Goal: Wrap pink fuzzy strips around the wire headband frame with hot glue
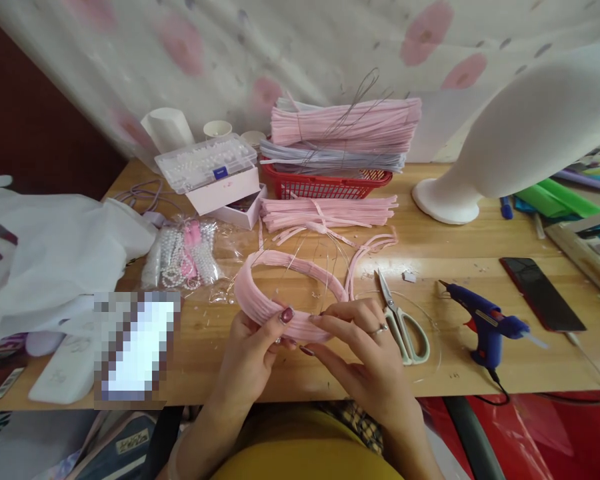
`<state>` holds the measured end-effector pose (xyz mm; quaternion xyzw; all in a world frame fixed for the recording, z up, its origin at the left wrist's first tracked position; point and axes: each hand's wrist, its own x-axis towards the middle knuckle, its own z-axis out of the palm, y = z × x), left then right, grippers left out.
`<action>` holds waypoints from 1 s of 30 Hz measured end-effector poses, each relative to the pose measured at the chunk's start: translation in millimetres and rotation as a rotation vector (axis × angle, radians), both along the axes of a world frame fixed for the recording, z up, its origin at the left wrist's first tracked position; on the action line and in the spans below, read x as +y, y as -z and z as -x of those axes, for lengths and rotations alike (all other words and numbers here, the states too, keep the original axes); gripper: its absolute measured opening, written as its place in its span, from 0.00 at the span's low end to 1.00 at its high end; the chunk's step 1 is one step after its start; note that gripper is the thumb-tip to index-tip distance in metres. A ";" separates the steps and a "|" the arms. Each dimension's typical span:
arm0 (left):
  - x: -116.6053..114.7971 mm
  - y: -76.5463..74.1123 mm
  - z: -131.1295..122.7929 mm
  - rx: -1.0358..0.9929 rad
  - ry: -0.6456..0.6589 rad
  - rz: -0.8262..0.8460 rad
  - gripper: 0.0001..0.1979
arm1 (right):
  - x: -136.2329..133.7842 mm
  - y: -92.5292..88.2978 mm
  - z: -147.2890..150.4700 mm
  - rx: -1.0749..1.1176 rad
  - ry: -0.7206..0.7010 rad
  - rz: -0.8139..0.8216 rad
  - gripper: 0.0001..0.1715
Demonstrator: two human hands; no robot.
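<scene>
A pink ring-shaped band (255,293), ribbed like rows of pipe cleaners, is held over the front of the table. My left hand (247,353) grips its near left side, thumb on the outer face. My right hand (365,353) pinches the near right side, thumb below and fingers above. Thin wires stick up around the ring's far side. Loose pink pipe cleaners (365,257) curve behind its right end. Close to my right hand lie scissors (405,333) with pale handles, blades partly apart.
Behind stand a red basket (325,189) of pipe cleaners and a pink bundle (330,212). A blue glue gun (485,317), a dark phone (543,293) and a white foam stand (450,193) occupy the right. Bagged beads (185,257), a bead box (205,163) and a white bag (45,247) sit left.
</scene>
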<state>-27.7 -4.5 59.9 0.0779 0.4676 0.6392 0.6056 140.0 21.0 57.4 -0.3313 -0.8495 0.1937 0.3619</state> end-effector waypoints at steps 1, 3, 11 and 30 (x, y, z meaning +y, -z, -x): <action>0.2 0.2 1.0 0.002 0.009 0.000 0.16 | 0.5 0.1 0.6 0.005 0.000 -0.006 0.21; 0.8 0.2 2.6 0.006 0.028 0.000 0.16 | 1.7 0.1 1.4 0.024 -0.006 -0.024 0.20; 5.3 -1.5 3.5 -0.015 0.067 -0.027 0.14 | 6.3 -1.9 1.4 0.064 -0.033 -0.029 0.16; -2.1 11.3 18.9 0.341 0.254 -0.521 0.12 | 8.5 -19.3 5.9 0.196 0.123 -0.231 0.19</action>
